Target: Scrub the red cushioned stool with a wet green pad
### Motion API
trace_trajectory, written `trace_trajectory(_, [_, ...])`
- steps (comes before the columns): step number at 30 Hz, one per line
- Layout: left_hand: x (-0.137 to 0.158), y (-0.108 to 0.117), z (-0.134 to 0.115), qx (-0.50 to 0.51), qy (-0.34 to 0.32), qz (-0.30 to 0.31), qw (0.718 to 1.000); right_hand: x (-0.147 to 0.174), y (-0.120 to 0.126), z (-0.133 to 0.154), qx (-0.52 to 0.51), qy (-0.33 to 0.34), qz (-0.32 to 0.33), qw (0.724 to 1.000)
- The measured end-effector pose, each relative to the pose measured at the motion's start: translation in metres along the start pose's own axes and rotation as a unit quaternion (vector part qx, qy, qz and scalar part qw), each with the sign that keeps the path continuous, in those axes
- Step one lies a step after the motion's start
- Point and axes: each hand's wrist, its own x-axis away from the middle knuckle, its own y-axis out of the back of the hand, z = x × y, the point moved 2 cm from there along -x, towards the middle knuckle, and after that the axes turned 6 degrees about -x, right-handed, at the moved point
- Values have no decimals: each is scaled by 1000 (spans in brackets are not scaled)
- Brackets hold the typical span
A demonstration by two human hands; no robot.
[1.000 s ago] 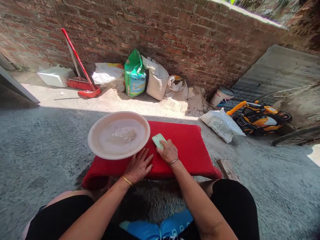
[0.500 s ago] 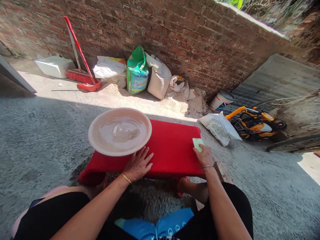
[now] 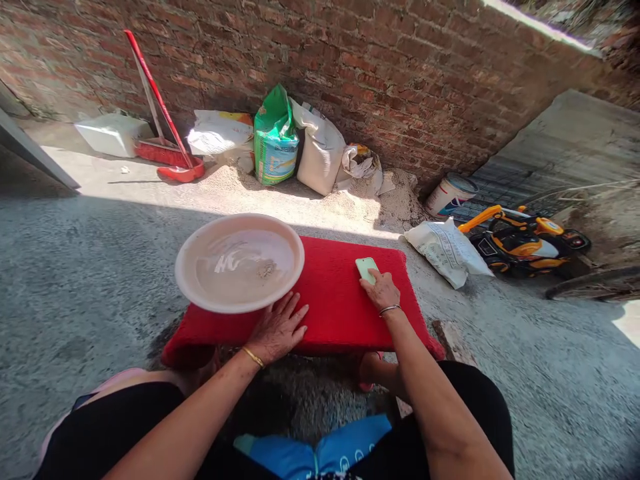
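Head: since half-second ago, right hand (image 3: 382, 291) moved green block (image 3: 367, 268) left.

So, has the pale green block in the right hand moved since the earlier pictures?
Yes. Against the basin, the pale green block went right, then partway back left over the red cloth.

Red-brick wall (image 3: 390, 80) across back, weathered grey sheet (image 3: 555, 147) at far right. Rough grey concrete floor (image 3: 90, 267), shaded up front; bright sunlit strip (image 3: 310, 211) near wall base.
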Motion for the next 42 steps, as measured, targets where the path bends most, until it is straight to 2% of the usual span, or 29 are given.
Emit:
trace_trajectory(4, [1,0,1,-1,4,-8,1000,-4,28,-99,-9,-143,-19,990])
trace_trajectory(7, [1,1,1,-18,-3,-3,1000,2,43,-140,-29,-190,-66,979])
trace_trajectory(9, [1,1,3,-27,-10,-5,1000,14,44,-138,-52,-167,-101,979])
trace_trajectory(11, [0,1,4,-31,-16,-8,999,32,36,-114,-73,-105,-112,986])
trace_trajectory(15, [-2,-1,8,-54,-27,-7,998,70,3,-39,-53,81,-47,994])
trace_trajectory(17, [-2,-2,9,-71,-37,-5,997,81,-9,-17,-33,140,-27,989])
trace_trajectory(18, [-2,-3,9,-78,-41,-4,996,82,-11,-13,-25,148,-23,988])
trace_trajectory(21, [-3,-4,10,-89,-51,-7,995,72,-1,-35,-6,97,-3,995])
trace_trajectory(24, [-3,-4,11,-87,-53,-13,995,55,26,-88,18,10,20,1000])
trace_trajectory(26, [-3,-4,12,-81,-53,-20,995,48,45,-129,31,-55,8,998])
trace_trajectory(28, [-4,-5,13,-79,-55,-24,995,42,58,-164,-3,-134,-10,991])
trace_trajectory(30, [-4,-6,14,-82,-60,-27,994,38,61,-183,-87,-179,-15,980])
trace_trajectory(33, [-3,-11,18,-83,-68,-38,994,29,54,-181,-172,-162,-27,971])
trace_trajectory(38, [-2,-21,28,-98,-85,-68,989,10,37,-155,-194,-128,-33,972])
trace_trajectory(42, [-4,-22,30,-101,-103,-70,987,9,36,-162,-188,-137,-2,973])
